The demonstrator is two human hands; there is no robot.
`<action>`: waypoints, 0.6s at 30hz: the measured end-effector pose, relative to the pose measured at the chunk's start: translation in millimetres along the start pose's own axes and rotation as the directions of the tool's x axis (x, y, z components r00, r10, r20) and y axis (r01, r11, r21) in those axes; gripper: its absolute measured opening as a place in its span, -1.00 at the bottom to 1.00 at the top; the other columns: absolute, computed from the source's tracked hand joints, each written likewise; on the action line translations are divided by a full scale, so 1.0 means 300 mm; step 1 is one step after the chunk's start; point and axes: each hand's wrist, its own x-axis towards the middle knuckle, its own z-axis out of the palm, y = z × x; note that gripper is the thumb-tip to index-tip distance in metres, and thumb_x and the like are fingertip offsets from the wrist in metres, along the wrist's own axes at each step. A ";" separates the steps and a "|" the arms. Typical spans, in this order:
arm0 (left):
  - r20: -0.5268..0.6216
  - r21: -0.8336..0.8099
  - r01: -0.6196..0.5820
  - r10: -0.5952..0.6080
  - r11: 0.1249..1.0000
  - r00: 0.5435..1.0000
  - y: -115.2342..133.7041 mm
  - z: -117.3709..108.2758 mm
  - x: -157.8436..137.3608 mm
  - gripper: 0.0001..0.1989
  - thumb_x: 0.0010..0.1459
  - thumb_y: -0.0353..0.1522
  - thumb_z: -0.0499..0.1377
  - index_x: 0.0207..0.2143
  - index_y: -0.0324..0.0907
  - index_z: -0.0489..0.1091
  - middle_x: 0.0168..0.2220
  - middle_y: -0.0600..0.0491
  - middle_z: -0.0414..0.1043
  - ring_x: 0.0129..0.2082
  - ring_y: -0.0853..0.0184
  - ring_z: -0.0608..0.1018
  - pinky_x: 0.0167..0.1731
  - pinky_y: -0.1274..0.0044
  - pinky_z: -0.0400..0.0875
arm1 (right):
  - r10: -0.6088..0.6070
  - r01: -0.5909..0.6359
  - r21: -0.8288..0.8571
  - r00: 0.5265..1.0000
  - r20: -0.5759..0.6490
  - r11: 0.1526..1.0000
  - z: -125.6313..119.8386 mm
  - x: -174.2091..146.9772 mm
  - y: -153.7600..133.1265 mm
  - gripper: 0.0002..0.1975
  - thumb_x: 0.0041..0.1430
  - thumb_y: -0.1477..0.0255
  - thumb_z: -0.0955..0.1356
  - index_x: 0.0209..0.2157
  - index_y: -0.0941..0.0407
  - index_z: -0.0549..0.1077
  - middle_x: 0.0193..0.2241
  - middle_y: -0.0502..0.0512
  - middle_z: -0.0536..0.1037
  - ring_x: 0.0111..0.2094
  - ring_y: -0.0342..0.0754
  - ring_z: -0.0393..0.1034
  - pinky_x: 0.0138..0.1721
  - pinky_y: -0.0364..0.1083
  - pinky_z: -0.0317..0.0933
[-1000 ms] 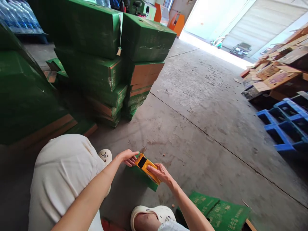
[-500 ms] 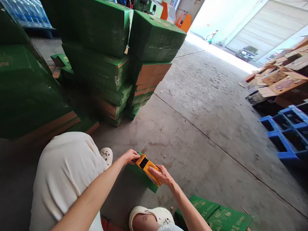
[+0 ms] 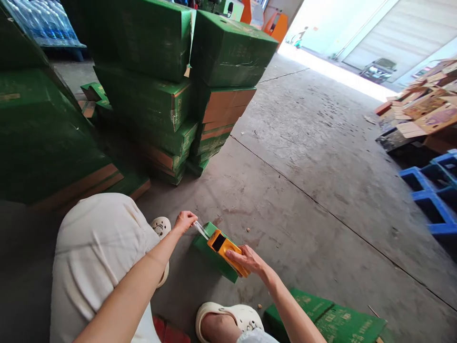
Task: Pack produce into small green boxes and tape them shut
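Note:
My left hand is closed, fingertips pinching the end of a clear, shiny strip of tape. The strip runs taut to the front end of an orange tape dispenser with a black patch on top. Wrapped round the dispenser's rear half is my right hand, thumb on top. Just beneath both lies a small green box on the concrete floor, partly covered by the dispenser. Whether the dispenser touches the box I cannot tell.
Stacked green cartons rise ahead on the left. My cream clogs flank the small box. Another green carton lies by my right forearm. Blue pallets and a heap of flattened cardboard stand at right.
My left hand has drawn away from the dispenser's front, up and to the left, and the clear strip now shows stretched between them. My right hand keeps its grip on the dispenser.

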 end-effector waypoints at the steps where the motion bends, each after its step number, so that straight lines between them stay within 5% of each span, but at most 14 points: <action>1: -0.039 0.021 -0.019 0.019 1.000 0.999 -0.011 -0.021 0.010 -0.91 0.14 -0.37 0.30 -0.41 -0.19 0.54 -0.47 0.07 0.59 -0.45 0.38 0.59 -0.36 0.57 0.44 | 0.013 -0.013 -0.042 1.000 -0.005 0.999 -0.011 -0.009 0.007 -0.34 0.05 -0.28 0.33 -0.52 0.09 0.32 -0.59 -0.03 0.32 -0.52 -0.15 0.14 -0.53 -0.13 -0.02; 8: -0.137 0.153 -0.087 0.108 0.984 0.985 -0.073 -0.048 0.036 -0.90 0.19 -0.38 0.24 -0.40 -0.15 0.52 -0.39 0.04 0.63 -0.31 0.31 0.64 -0.23 0.54 0.45 | -0.006 0.003 -0.113 1.000 -0.028 0.994 -0.013 -0.020 0.016 -0.35 0.10 -0.25 0.31 -0.53 0.08 0.24 -0.58 -0.06 0.20 -0.52 -0.15 0.06 -0.52 -0.12 -0.11; 18: -0.196 0.262 0.008 0.045 0.965 0.980 -0.180 0.020 0.069 -0.87 0.25 -0.41 0.21 -0.39 -0.13 0.50 -0.32 0.00 0.65 -0.22 0.27 0.66 -0.14 0.51 0.45 | 0.010 -0.029 -0.178 0.994 -0.107 0.984 0.018 0.027 -0.006 -0.30 0.08 -0.27 0.30 -0.59 0.08 0.10 -0.59 -0.08 0.04 -0.52 -0.18 -0.04 -0.54 -0.12 -0.19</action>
